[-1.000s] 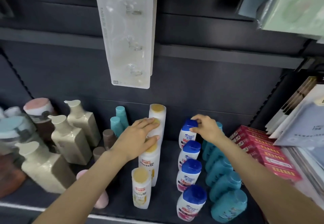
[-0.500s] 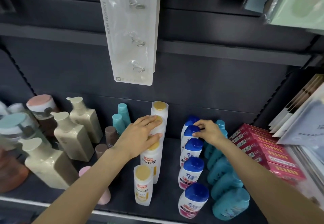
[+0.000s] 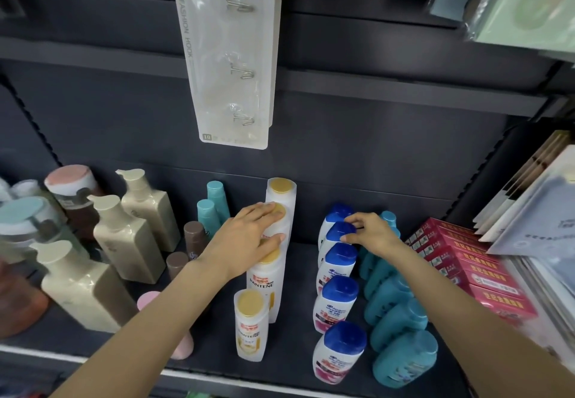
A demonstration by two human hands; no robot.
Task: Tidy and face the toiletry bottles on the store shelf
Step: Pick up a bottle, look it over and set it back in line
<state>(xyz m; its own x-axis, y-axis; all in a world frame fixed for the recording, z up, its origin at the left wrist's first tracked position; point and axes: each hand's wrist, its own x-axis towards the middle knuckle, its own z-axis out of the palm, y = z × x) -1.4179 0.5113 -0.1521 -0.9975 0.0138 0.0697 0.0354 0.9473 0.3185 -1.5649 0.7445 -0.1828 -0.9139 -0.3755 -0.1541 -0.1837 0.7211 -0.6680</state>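
**Both hands working the back of two bottle rows**

The person is reaching deep into the shelf (image 3: 199, 363), one hand to each row. The left hand (image 3: 249, 238) is lying over the second yellow-capped bottle (image 3: 278, 226) from the back of the white row, fingers (image 3: 264, 210) nearly straight and together across its cap and shoulder, thumb pressing the near side. The right hand (image 3: 370, 232) is pinching the cap of the second blue-capped bottle (image 3: 340, 232) from the back, thumb and forefinger curling round it.

Both rows are running front to back, away from the person, with every bottle standing upright, so its long axis is vertical. The blue-capped bottle is sitting just left of the right hand's fingertips, touching them, and that hand is clearly the nearer one to it. The row is bending slightly leftward at the back (the front bottles are lining up more squarely), so my guess is the coming move is a small nudge or twist to bring this bottle into line and turn its label forward. The teal bottles (image 3: 401, 338) are crowding just to the right, leaving little room on that side.
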